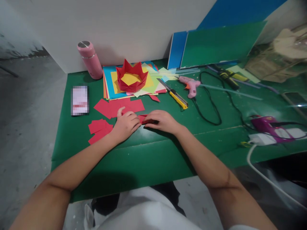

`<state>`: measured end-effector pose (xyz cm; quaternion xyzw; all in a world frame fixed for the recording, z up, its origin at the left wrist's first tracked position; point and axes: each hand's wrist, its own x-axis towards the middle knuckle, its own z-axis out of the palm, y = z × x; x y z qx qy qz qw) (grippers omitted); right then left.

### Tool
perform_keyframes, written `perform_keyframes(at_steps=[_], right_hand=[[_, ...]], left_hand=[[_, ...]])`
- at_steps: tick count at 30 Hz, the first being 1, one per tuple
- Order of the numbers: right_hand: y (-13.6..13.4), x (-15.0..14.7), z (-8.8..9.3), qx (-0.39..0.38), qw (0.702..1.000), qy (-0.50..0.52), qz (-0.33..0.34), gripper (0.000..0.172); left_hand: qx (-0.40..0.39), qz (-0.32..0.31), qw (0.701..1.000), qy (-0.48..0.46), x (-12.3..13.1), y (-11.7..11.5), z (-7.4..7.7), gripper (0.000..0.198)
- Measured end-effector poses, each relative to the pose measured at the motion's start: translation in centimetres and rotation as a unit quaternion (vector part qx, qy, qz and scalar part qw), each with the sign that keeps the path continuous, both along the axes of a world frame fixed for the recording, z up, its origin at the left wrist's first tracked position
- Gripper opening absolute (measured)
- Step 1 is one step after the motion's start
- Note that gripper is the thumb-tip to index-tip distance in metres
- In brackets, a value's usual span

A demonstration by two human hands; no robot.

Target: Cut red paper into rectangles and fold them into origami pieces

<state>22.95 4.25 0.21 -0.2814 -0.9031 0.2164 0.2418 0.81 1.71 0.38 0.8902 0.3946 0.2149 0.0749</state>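
Note:
A small folded piece of red paper (143, 118) lies low over the green table, between my two hands. My right hand (164, 121) pinches its right side, thumb below and fingers above. At the paper's left end, the curled fingertips of my left hand (126, 125) press on it, while one finger of that hand sticks up. Cut red paper pieces (107, 107) lie just beyond my left hand, and a smaller group of red pieces (99, 126) is to its left. Behind them, a pointed red paper ring (131, 87) rests on a stack of coloured sheets (110, 86).
A pink bottle (92, 62) and a blurred-out pale rectangle (80, 100) stand at the left. Right of the stack lie a yellow cutter knife (178, 99) and a pink glue gun (190, 84) with a looping black cord. A purple and white power strip (268, 129) is at the right.

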Motion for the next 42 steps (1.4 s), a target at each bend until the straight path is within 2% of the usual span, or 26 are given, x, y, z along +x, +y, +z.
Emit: perform_keyframes(at_steps=[10,15,24,32,37,42], right_hand=[[0.14,-0.28,-0.05,-0.02,1.0,-0.011,0.016,0.02],[0.13,-0.16,0.17,-0.061,0.998,0.012,0.011,0.019],[-0.24,-0.26,0.31,-0.175,0.978,0.06,-0.092,0.014],[-0.6,-0.5,0.73,-0.117,0.988,0.046,-0.095,0.016],[-0.52,-0.45,0.56,-0.072,0.995,0.032,-0.054,0.015],[-0.59,-0.7,0.46,-0.067,0.994,0.01,-0.08,0.014]], left_hand=[[0.036,0.001,0.999,0.014,0.13,-0.36,-0.42,0.024],[0.035,0.01,0.999,0.017,0.37,-0.46,-0.34,0.026],[-0.06,0.054,0.995,-0.053,0.44,-0.45,-0.35,0.017],[-0.066,0.063,0.993,-0.073,0.23,-0.1,-0.31,0.021],[-0.064,0.067,0.993,-0.068,0.36,-0.16,-0.32,0.019],[-0.043,0.053,0.997,-0.033,0.49,-0.16,-0.07,0.019]])
